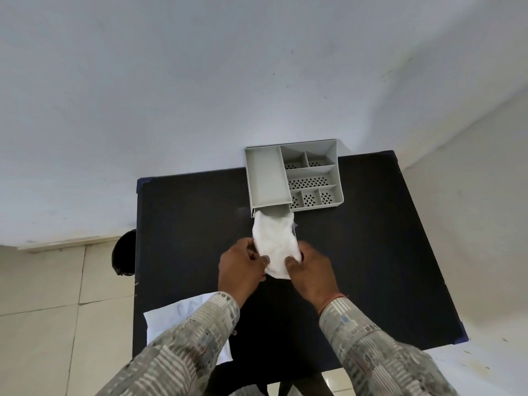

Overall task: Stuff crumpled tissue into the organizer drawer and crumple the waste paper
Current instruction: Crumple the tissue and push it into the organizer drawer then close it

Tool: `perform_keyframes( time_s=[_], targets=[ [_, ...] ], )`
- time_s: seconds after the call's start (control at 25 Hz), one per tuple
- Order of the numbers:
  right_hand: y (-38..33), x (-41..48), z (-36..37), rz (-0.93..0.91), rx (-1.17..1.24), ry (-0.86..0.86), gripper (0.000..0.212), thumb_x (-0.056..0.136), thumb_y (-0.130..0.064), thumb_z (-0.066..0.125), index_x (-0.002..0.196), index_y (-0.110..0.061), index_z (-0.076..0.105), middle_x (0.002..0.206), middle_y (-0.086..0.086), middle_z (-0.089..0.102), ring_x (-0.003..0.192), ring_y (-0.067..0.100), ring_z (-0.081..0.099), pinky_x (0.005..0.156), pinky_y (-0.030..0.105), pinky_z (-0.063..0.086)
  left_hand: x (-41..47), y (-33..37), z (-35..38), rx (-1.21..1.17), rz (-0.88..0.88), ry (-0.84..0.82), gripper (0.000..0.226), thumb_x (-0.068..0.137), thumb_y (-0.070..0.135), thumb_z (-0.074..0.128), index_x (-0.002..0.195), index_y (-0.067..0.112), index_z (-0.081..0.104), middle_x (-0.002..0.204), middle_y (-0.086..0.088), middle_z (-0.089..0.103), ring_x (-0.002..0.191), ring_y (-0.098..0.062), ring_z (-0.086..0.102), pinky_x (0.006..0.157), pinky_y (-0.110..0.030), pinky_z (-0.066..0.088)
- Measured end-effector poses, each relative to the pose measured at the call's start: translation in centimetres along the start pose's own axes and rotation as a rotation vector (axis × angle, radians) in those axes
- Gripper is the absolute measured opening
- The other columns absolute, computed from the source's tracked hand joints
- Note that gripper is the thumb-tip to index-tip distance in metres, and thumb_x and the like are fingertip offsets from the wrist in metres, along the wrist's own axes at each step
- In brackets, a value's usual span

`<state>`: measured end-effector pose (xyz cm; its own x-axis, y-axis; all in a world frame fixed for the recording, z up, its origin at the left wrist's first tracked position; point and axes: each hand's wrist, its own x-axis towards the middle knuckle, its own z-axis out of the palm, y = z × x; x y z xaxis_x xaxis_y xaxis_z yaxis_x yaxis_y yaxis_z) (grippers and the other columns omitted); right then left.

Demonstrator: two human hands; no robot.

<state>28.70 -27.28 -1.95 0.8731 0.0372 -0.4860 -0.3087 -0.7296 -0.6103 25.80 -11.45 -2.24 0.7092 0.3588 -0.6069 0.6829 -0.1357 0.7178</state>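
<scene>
A grey plastic organizer [311, 174] with several perforated compartments stands at the far edge of the black table [371, 252]. Its drawer [273, 210] is pulled out toward me under the long left tray. A white crumpled tissue [275, 242] stretches from the drawer's mouth down to my hands. My left hand [241, 270] pinches the tissue's near left edge, and my right hand [310, 271] grips its near right edge. A flat white sheet of paper [177, 312] lies at the table's near left corner, partly under my left sleeve.
A dark round bin [124, 254] stands on the tiled floor just left of the table. The white wall rises right behind the organizer. The table's right half is bare black surface.
</scene>
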Motion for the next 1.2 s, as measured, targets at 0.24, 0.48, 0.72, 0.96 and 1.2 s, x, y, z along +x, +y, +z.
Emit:
perform_keyframes(
  time_s=[0.24,0.48,0.72,0.96,1.2],
  targets=[
    [-0.6,4.2,-0.5,-0.152,-0.512,0.067,0.039,0.091,-0.037,0.063,0.128,-0.026,0.068,0.120,0.009,0.066,0.119,0.033,0.057,0.096,0.042,0.050,2.2,1.5,1.2,0.228,0.094,0.042,0.047,0.079,0.016,0.080,0.116,0.025,0.053,0.087,-0.002,0.073,0.074,-0.026,0.079,0.071,-0.044,0.068],
    [-1.0,6.6,0.5,-0.160,-0.629,0.213,0.028,0.085,-0.041,0.064,0.106,-0.024,0.072,0.101,0.002,0.074,0.109,0.029,0.058,0.094,0.044,0.042,3.6,2.6,3.4,0.498,0.271,0.127,0.049,0.091,0.010,0.065,0.133,0.005,0.041,0.102,-0.020,0.076,0.096,-0.044,0.073,0.080,-0.041,0.050],
    [-0.8,6.0,0.2,-0.171,-0.607,0.192,0.034,0.084,-0.041,0.061,0.107,-0.019,0.073,0.096,0.007,0.075,0.109,0.031,0.062,0.107,0.051,0.039,4.5,2.7,2.7,0.632,0.308,0.143,0.036,0.093,0.026,0.069,0.124,0.009,0.068,0.111,-0.014,0.080,0.105,-0.038,0.074,0.094,-0.041,0.054],
    [-1.4,8.2,0.8,-0.126,-0.387,0.153,0.035,0.089,-0.041,0.062,0.114,-0.018,0.070,0.106,0.012,0.075,0.111,0.034,0.065,0.103,0.047,0.044,6.4,3.6,2.1,0.666,0.356,0.240,0.017,0.088,0.014,0.064,0.092,0.010,0.080,0.087,-0.013,0.079,0.080,-0.036,0.075,0.075,-0.036,0.055],
    [-0.3,7.8,1.7,-0.412,-0.735,0.229,0.063,0.083,-0.029,0.074,0.141,-0.010,0.057,0.096,0.009,0.080,0.121,0.031,0.066,0.121,0.065,0.027,7.4,2.6,2.7,0.843,0.395,0.255,0.023,0.091,0.009,0.059,0.113,0.013,0.064,0.093,-0.013,0.075,0.080,-0.042,0.074,0.068,-0.042,0.057]
  ],
)
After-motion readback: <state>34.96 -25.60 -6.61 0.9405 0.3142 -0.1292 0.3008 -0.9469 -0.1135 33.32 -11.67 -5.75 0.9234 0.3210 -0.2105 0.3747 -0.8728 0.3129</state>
